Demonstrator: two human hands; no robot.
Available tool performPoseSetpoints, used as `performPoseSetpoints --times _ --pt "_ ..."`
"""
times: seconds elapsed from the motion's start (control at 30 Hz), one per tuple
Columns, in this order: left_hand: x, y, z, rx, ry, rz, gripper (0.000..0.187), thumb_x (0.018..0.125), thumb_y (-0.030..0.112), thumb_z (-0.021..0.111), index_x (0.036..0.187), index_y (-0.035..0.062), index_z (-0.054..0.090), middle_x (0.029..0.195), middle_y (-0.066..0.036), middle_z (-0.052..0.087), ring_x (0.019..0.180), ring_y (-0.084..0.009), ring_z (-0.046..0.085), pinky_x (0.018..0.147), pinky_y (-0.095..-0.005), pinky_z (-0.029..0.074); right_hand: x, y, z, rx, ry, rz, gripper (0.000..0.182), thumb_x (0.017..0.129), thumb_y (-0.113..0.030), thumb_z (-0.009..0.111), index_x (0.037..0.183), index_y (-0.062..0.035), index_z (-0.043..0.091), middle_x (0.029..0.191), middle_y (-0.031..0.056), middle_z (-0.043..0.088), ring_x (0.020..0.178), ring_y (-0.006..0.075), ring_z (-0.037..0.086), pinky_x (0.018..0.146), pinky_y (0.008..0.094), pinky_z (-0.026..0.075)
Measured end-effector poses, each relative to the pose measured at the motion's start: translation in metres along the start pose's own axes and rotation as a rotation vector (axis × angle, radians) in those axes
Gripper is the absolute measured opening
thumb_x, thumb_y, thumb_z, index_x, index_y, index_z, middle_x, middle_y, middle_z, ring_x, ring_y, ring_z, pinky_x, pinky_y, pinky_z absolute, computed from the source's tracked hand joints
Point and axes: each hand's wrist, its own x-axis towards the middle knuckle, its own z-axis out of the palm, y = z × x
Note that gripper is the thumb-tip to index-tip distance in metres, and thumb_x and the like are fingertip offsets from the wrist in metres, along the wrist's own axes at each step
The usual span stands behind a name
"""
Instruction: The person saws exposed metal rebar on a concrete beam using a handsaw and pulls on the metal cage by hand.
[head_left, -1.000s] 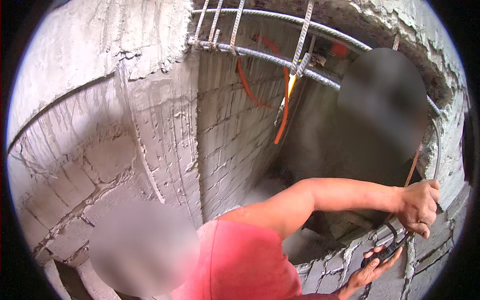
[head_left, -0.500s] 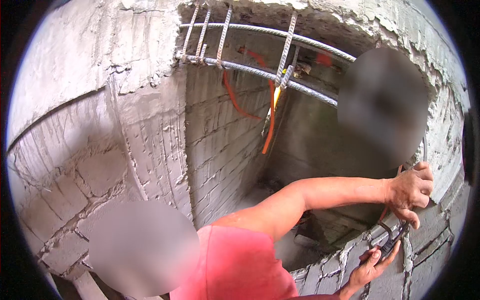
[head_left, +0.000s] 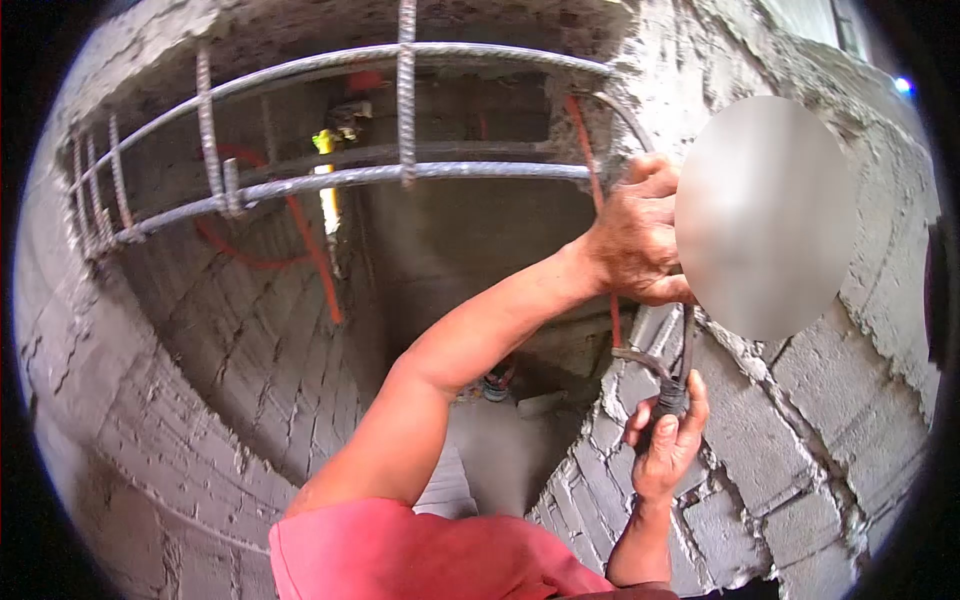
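Note:
My left hand [head_left: 640,235] is closed around a dark cable [head_left: 688,340], which comes down from the concrete edge above and leaves below the fingers. A blurred oval hides part of this hand's right side. Lower down, my right hand [head_left: 668,455] grips a black, ribbed-looking wrapped section [head_left: 671,398] of the cable between thumb and fingers. A shorter brownish strand [head_left: 640,355] also runs into that section. Close by the left hand, a thin orange-red tube [head_left: 587,145] hangs down, passing behind the hand.
Bare rebar [head_left: 480,170] crosses the opening at the top. Behind it hang another orange tube [head_left: 318,260] and a yellow piece [head_left: 328,190]. Rough block wall [head_left: 800,430] stands at the right, and a brick wall [head_left: 250,370] lines the left of the deep shaft.
The view has swung right, so the rebar and hands appear further left. The left hand now sits higher above the right along the cable. Both hands still hold on.

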Motion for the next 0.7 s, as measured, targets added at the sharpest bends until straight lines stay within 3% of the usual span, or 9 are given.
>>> performPoseSetpoints --times 0.2,0.23,0.47,0.5,0.53,0.57,0.63,0.67,0.7 --pt "0.001 0.014 0.003 -0.017 0.044 -0.002 0.065 0.082 0.079 0.056 0.066 0.0155 0.054 0.079 -0.001 0.054 0.089 -0.0246 0.059 0.098 -0.0496 0.035 0.001 0.004 0.0 -0.052 0.021 -0.028 0.064 0.108 -0.044 0.048 0.158 -0.0126 0.024 0.08 0.0082 0.056 0.055 0.0112 0.049 0.051 0.0251 0.044" --pt "0.001 0.017 0.005 -0.026 0.07 0.015 0.066 0.082 0.079 0.056 0.065 0.0154 0.053 0.076 -0.001 0.051 0.088 -0.0238 0.058 0.099 -0.0497 0.035 0.002 0.002 0.005 -0.078 0.072 -0.022 0.062 0.107 -0.049 0.045 0.155 -0.0104 0.032 0.076 0.0071 0.057 0.053 0.011 0.048 0.05 0.0256 0.041" --pt "-0.01 0.022 0.014 -0.031 0.107 -0.008 0.063 0.075 0.079 0.061 0.066 0.0175 0.052 0.08 0.0 0.053 0.09 -0.0229 0.059 0.108 -0.0523 0.033 0.005 0.001 -0.002 -0.029 0.051 0.052 0.063 0.107 -0.048 0.047 0.157 -0.0147 0.027 0.075 0.0066 0.054 0.055 0.0111 0.047 0.051 0.0264 0.042" --pt "-0.011 0.023 0.014 -0.012 0.088 -0.01 0.063 0.075 0.08 0.061 0.068 0.0177 0.053 0.083 0.001 0.055 0.093 -0.0233 0.06 0.11 -0.0519 0.031 0.006 0.0 -0.002 -0.042 0.013 0.058 0.066 0.107 -0.048 0.047 0.159 -0.0172 0.021 0.076 0.0064 0.051 0.055 0.0115 0.045 0.05 0.0264 0.041" --pt "-0.009 0.024 0.015 -0.031 0.134 -0.001 0.058 0.077 0.073 0.064 0.065 0.017 0.052 0.077 0.0 0.052 0.083 -0.0233 0.057 0.101 -0.0481 0.036 0.005 0.001 -0.002 -0.052 -0.024 0.063 0.07 0.107 -0.048 0.048 0.161 -0.0196 0.015 0.077 0.0062 0.049 0.054 0.0119 0.043 0.049 0.0264 0.04" --pt "-0.008 0.025 0.013 -0.044 0.125 -0.007 0.058 0.077 0.073 0.064 0.065 0.017 0.052 0.077 0.0 0.052 0.083 -0.0233 0.057 0.101 -0.0481 0.036 0.003 0.005 -0.003 -0.049 -0.051 0.051 0.073 0.106 -0.047 0.05 0.163 -0.0205 0.011 0.076 0.0058 0.048 0.055 0.0117 0.043 0.049 0.0266 0.039" --pt "-0.005 0.027 0.005 -0.034 0.017 -0.02 0.046 0.073 0.053 0.071 0.058 0.0162 0.048 0.067 0.001 0.045 0.069 -0.0205 0.051 0.086 -0.0428 0.04 -0.008 0.019 -0.005 -0.166 -0.061 0.008 0.076 0.105 -0.045 0.053 0.163 -0.0208 0.01 0.077 0.0059 0.047 0.055 0.0115 0.043 0.049 0.0269 0.039" --pt "-0.002 0.026 0.012 -0.087 0.065 -0.025 0.035 0.068 0.04 0.069 0.055 0.0166 0.047 0.062 0.001 0.042 0.062 -0.0198 0.047 0.077 -0.0409 0.037 -0.006 0.017 0.0 -0.108 -0.025 0.028 0.078 0.105 -0.043 0.055 0.164 -0.0218 0.008 0.076 0.0053 0.046 0.055 0.0113 0.041 0.048 0.0264 0.038" --pt "-0.004 0.028 0.015 -0.088 0.047 -0.03 0.035 0.068 0.04 0.069 0.055 0.0166 0.047 0.062 0.001 0.042 0.062 -0.0198 0.047 0.077 -0.0409 0.037 -0.009 0.018 -0.004 -0.111 -0.014 0.032 0.08 0.104 -0.041 0.057 0.163 -0.0186 0.009 0.078 0.0063 0.05 0.057 0.0117 0.045 0.05 0.0263 0.04"
